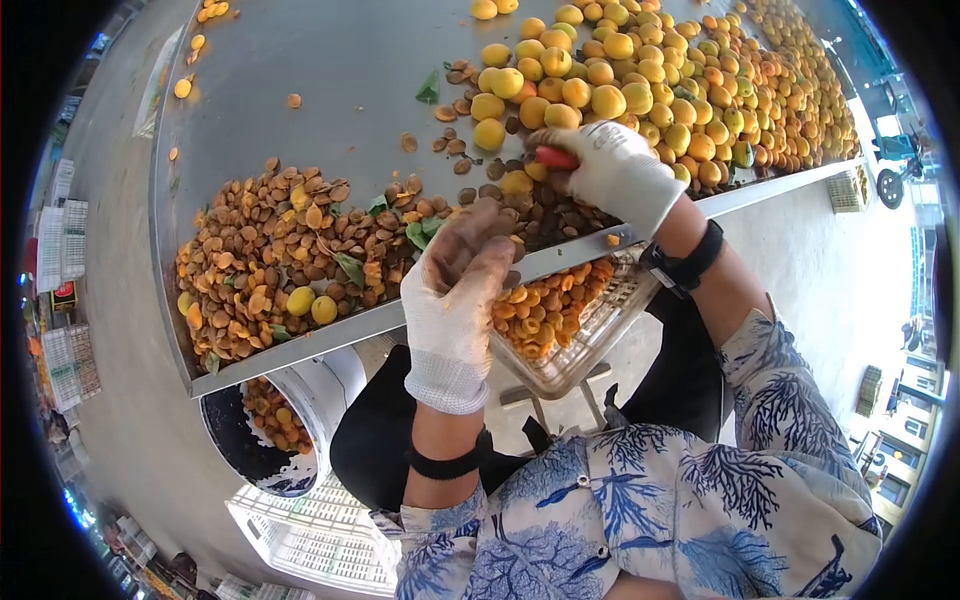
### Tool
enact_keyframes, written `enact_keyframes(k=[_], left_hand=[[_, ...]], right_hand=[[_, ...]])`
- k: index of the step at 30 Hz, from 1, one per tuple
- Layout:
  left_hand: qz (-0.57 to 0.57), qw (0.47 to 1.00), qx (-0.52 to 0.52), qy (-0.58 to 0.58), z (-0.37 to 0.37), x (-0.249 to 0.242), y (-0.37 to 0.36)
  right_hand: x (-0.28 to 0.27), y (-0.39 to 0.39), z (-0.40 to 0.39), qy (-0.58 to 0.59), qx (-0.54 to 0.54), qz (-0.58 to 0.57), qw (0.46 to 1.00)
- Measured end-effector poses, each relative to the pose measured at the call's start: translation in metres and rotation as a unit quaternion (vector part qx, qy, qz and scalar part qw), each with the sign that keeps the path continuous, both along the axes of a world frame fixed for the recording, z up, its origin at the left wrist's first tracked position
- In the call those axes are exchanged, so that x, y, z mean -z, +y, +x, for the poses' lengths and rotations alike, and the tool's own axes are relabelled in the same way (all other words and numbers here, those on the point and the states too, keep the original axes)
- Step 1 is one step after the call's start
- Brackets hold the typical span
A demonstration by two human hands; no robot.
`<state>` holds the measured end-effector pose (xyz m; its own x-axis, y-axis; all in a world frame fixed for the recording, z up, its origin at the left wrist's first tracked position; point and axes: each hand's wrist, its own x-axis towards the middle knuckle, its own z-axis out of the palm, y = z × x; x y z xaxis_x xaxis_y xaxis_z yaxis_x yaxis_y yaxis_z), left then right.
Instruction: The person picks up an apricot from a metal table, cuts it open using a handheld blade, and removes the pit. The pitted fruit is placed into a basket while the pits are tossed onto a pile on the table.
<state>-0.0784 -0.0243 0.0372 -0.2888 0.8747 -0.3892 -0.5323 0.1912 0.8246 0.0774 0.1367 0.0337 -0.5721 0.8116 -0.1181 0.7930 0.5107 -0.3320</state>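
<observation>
My left hand [455,290], in a white glove stained brown at the fingers, is over the metal table's front edge. Its fingers are curled and slightly blurred, and whatever they may hold is hidden. My right hand [620,175], also gloved, is closed around a red-handled tool [556,158] beside the apricots; the tool's working end cannot be made out. Whole apricots [608,101] lie heaped beyond and right of that hand. Brown apricot pits [270,235] are piled to the left and between my hands. Below the edge, a plastic basket [560,378] holds opened apricot pieces [550,310].
The metal table [280,70] has a raised rim [300,350]. A white bucket [325,400] with apricot scraps stands below its left corner, near a white crate [300,540]. Green leaves [428,87] lie among the fruit. More crates [70,370] stand at far left.
</observation>
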Motion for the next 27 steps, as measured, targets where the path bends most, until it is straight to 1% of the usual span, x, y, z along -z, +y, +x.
enact_keyframes(k=[1, 2, 4, 5, 7, 8, 10, 11, 12, 14, 15, 16, 17, 18, 20, 22, 24, 27], left_hand=[[-0.005, 1.000, 0.012, -0.001, 0.000, 0.002, -0.001], [-0.005, 1.000, 0.013, -0.001, 0.000, 0.002, -0.002], [0.004, 1.000, 0.007, -0.015, 0.000, 0.002, -0.002], [0.006, 1.000, 0.005, -0.014, -0.001, 0.003, -0.002], [0.010, 1.000, -0.010, 0.007, -0.001, 0.004, 0.001], [0.009, 1.000, -0.014, 0.006, 0.001, 0.002, 0.002], [0.054, 0.995, -0.072, -0.032, 0.006, -0.002, 0.006], [0.051, 0.996, -0.070, -0.031, 0.007, 0.001, 0.006], [0.069, 0.995, -0.056, -0.050, 0.008, 0.006, 0.006], [0.084, 0.994, -0.037, -0.066, 0.008, 0.011, 0.005], [0.113, 0.984, -0.050, -0.125, 0.007, 0.012, 0.005], [0.143, 0.971, -0.063, -0.182, 0.006, 0.012, 0.006], [0.156, 0.968, -0.090, -0.175, 0.007, 0.012, 0.008], [0.157, 0.968, -0.093, -0.171, 0.005, 0.014, 0.009], [0.156, 0.966, -0.105, -0.177, 0.001, 0.021, 0.010], [0.168, 0.966, -0.102, -0.167, 0.002, 0.028, 0.011], [0.148, 0.958, -0.135, -0.207, 0.004, 0.032, 0.012], [0.120, 0.963, -0.148, -0.191, 0.006, 0.031, 0.013]], right_hand=[[0.005, -0.001, 0.000, -0.080, -0.026, 0.017, 0.996], [0.008, -0.002, 0.000, -0.080, -0.025, 0.017, 0.996], [0.009, -0.003, -0.003, 0.002, -0.011, 0.026, 1.000], [0.005, -0.004, -0.003, 0.003, -0.013, 0.028, 1.000], [-0.016, -0.010, -0.005, 0.132, 0.019, -0.085, 0.987], [-0.026, -0.015, -0.006, 0.131, 0.016, -0.086, 0.987], [-0.038, -0.026, -0.004, 0.206, -0.003, -0.204, 0.957], [-0.034, -0.030, -0.002, 0.246, -0.058, -0.191, 0.948], [-0.040, -0.036, -0.005, 0.223, -0.066, -0.229, 0.945], [-0.040, -0.048, -0.007, 0.292, -0.126, -0.167, 0.933], [-0.039, -0.049, -0.005, 0.295, -0.123, -0.168, 0.933], [-0.038, -0.049, -0.004, 0.319, -0.080, -0.158, 0.931], [-0.037, -0.049, -0.002, 0.341, -0.039, -0.148, 0.927], [-0.039, -0.050, 0.000, 0.341, -0.025, -0.128, 0.931], [-0.052, -0.056, 0.005, 0.308, -0.001, -0.238, 0.921], [-0.040, -0.071, 0.003, 0.298, 0.006, -0.239, 0.924], [-0.023, -0.079, 0.006, 0.275, -0.048, -0.241, 0.929], [-0.015, -0.090, 0.002, 0.294, -0.023, -0.247, 0.923]])
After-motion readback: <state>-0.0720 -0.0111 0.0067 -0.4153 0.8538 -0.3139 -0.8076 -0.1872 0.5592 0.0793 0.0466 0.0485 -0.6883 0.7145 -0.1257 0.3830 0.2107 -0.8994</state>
